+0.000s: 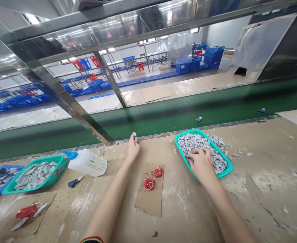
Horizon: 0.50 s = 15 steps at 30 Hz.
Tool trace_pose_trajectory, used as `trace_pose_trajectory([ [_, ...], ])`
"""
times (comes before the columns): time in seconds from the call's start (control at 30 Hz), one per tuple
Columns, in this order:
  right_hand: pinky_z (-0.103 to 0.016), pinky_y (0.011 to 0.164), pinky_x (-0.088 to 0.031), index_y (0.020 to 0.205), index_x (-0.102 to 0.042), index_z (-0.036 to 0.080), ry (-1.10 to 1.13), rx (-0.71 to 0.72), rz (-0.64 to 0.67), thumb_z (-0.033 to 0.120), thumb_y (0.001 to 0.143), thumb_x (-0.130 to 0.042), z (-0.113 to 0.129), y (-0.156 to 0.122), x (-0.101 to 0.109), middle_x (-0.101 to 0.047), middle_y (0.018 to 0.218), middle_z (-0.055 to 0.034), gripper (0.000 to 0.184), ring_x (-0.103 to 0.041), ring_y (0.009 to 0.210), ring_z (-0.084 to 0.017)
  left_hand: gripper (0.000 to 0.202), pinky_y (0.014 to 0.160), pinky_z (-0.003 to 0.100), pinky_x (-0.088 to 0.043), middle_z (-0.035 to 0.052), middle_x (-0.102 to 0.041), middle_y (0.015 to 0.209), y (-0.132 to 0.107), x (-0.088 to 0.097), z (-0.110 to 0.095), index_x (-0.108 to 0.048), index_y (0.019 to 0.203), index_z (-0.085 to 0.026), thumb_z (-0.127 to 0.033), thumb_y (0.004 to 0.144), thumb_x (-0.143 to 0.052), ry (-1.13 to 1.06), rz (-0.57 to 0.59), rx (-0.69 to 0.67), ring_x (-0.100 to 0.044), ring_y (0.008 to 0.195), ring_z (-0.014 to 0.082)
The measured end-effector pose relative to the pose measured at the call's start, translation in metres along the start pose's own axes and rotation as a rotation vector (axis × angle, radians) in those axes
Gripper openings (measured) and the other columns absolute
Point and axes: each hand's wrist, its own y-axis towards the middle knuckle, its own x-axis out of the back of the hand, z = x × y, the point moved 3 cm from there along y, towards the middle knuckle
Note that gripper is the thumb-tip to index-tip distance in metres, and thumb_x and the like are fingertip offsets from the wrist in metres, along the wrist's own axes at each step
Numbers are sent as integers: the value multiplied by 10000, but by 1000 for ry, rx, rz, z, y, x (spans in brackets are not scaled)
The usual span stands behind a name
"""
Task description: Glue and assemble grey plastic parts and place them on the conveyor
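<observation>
As I read the feed, the left hand [132,147] pinches a small grey part [135,136] in its fingers; the right fingers [195,154] curl among many grey parts [197,143] filling the teal tray [189,135], grip unconfirmed.

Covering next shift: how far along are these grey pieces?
Looks done: the full teal tray by the white squeeze bottle. In hand: the left hand pinches a small grey piece; the right hand is in the second teal tray. Left: that tray's pile and the loose pieces beside it.
</observation>
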Motion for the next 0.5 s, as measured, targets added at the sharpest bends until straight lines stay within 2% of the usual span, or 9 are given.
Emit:
trace_pose_trajectory([
  [0.1, -429, 775, -339, 837, -736, 311, -33, -21, 5, 277, 811, -590, 2, 2, -2, -573, 1021, -88, 152, -374, 1055, -329, 460, 949, 436, -396, 155, -613, 1087, 23, -16, 2, -394, 1329, -139, -192, 874, -433, 94, -5, -97, -578, 1008, 251],
  [0.2, -434, 790, -336, 835, -723, 292, -68, -39, 4, 278, 799, -604, 1, 4, -5, -562, 1007, -86, 125, -376, 1048, -326, 515, 935, 465, -391, 176, -592, 1113, 35, -29, 4, -324, 1377, -129, -186, 875, -423, 159, -4, -189, -548, 1039, 281],
  [0.33, -454, 791, -343, 837, -706, 258, -86, -32, -6, 262, 798, -584, 0, 5, -13, -560, 1013, -99, 128, -374, 1063, -342, 547, 903, 495, -394, 187, -591, 1046, 36, -37, 6, -262, 1405, -101, -181, 881, -397, 207, 12, -266, -525, 1015, 296],
  [0.5, -500, 717, -384, 789, -700, 237, -68, 33, -68, 323, 815, -521, -12, -1, -21, -596, 1006, -125, 200, -396, 1045, -384, 488, 933, 511, -372, 194, -558, 1106, 27, -40, -2, -315, 1376, -102, -179, 897, -365, 218, 42, -310, -493, 1054, 292],
])
